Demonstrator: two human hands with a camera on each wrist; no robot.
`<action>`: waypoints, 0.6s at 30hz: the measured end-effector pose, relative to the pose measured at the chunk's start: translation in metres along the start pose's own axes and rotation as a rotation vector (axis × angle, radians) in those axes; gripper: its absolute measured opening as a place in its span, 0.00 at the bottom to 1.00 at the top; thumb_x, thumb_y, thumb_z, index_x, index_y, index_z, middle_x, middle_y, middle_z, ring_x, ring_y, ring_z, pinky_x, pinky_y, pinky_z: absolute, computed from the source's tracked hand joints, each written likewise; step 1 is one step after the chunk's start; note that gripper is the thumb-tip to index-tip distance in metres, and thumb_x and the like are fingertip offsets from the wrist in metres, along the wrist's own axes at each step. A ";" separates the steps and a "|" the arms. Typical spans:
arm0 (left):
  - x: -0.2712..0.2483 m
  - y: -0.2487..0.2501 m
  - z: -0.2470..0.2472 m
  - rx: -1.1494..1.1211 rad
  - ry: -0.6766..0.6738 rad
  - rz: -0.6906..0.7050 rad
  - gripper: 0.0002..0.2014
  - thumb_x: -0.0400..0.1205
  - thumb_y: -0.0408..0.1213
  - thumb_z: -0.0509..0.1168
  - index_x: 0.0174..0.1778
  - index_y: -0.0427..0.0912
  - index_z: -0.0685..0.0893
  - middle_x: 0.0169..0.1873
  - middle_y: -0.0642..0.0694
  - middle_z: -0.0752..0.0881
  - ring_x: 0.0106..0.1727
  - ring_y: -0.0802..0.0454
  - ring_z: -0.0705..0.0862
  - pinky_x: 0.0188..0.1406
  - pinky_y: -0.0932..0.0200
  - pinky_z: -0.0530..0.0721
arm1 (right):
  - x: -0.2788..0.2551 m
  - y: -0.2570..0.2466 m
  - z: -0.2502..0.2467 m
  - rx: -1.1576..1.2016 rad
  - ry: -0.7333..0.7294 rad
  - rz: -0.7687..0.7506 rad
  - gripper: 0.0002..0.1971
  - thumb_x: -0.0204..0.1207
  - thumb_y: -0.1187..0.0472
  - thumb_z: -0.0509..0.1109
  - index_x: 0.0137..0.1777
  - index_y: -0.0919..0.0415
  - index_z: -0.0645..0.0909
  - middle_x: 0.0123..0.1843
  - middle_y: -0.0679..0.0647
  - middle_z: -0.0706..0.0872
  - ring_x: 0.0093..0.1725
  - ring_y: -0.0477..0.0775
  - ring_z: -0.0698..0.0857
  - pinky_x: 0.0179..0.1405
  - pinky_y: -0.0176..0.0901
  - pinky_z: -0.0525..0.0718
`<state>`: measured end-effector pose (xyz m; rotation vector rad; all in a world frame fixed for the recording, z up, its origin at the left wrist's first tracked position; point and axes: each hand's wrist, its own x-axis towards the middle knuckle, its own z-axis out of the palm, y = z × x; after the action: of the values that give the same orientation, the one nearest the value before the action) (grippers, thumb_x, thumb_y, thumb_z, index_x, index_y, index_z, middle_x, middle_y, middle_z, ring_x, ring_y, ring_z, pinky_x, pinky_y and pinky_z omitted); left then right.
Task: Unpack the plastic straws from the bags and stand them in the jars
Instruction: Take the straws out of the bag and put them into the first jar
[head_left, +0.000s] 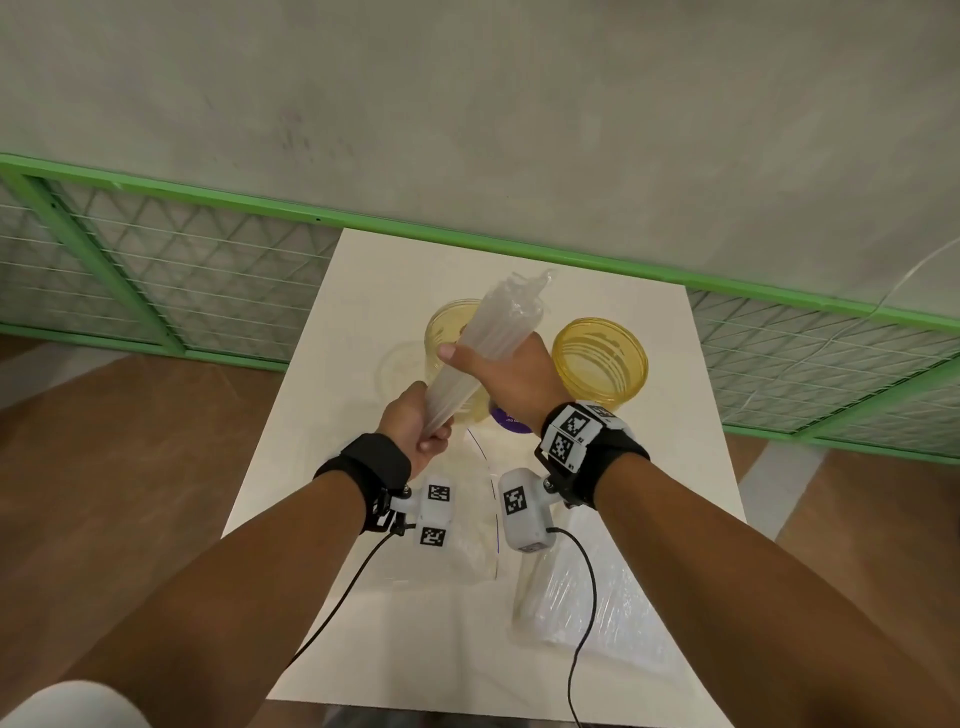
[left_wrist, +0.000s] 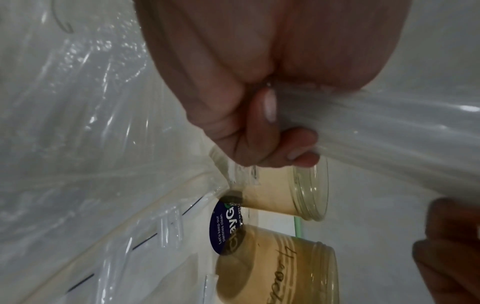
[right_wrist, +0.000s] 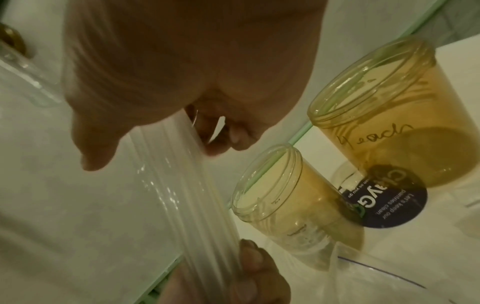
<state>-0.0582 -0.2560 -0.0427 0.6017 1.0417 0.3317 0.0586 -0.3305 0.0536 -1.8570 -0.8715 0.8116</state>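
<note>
A bundle of clear plastic straws (head_left: 485, 343) in a thin clear wrapper is held up slantwise over the white table (head_left: 311, 415). My left hand (head_left: 423, 434) grips its lower end; my right hand (head_left: 501, 369) wraps round its middle. The same bundle (left_wrist: 376, 144) (right_wrist: 182, 195) crosses both wrist views. Two amber jars stand open behind it: one (head_left: 449, 325) partly hidden by the bundle, one (head_left: 600, 361) to the right. In the right wrist view the nearer jar (right_wrist: 275, 191) and the farther jar (right_wrist: 384, 102) both look empty.
A clear zip bag with a round dark-blue label (head_left: 506, 418) lies flat under my wrists. More wrapped straws in crinkled plastic (head_left: 571, 597) lie at the table's near right. A green-framed mesh fence (head_left: 156, 270) runs behind the table.
</note>
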 end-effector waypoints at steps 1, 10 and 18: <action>-0.001 0.001 0.001 0.013 0.010 0.011 0.12 0.84 0.42 0.51 0.52 0.37 0.75 0.28 0.42 0.75 0.21 0.53 0.69 0.12 0.66 0.60 | 0.000 -0.001 0.000 0.004 0.020 0.003 0.19 0.66 0.39 0.83 0.49 0.51 0.88 0.43 0.48 0.93 0.44 0.47 0.91 0.48 0.49 0.90; 0.004 0.024 0.015 0.419 0.064 0.126 0.21 0.85 0.51 0.56 0.53 0.35 0.84 0.40 0.36 0.90 0.35 0.40 0.91 0.26 0.55 0.84 | 0.025 -0.017 -0.011 -0.003 0.184 -0.005 0.13 0.63 0.48 0.77 0.41 0.57 0.89 0.37 0.53 0.91 0.39 0.54 0.92 0.43 0.61 0.92; 0.042 0.039 -0.002 1.214 0.267 0.606 0.26 0.83 0.50 0.63 0.75 0.46 0.68 0.71 0.44 0.71 0.61 0.41 0.82 0.57 0.43 0.84 | 0.074 -0.042 -0.038 -0.008 0.393 -0.073 0.14 0.66 0.52 0.78 0.42 0.63 0.86 0.38 0.57 0.90 0.39 0.58 0.90 0.36 0.50 0.89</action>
<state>-0.0391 -0.2025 -0.0489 2.0287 1.2450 0.2784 0.1193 -0.2722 0.0929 -1.8927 -0.6863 0.3769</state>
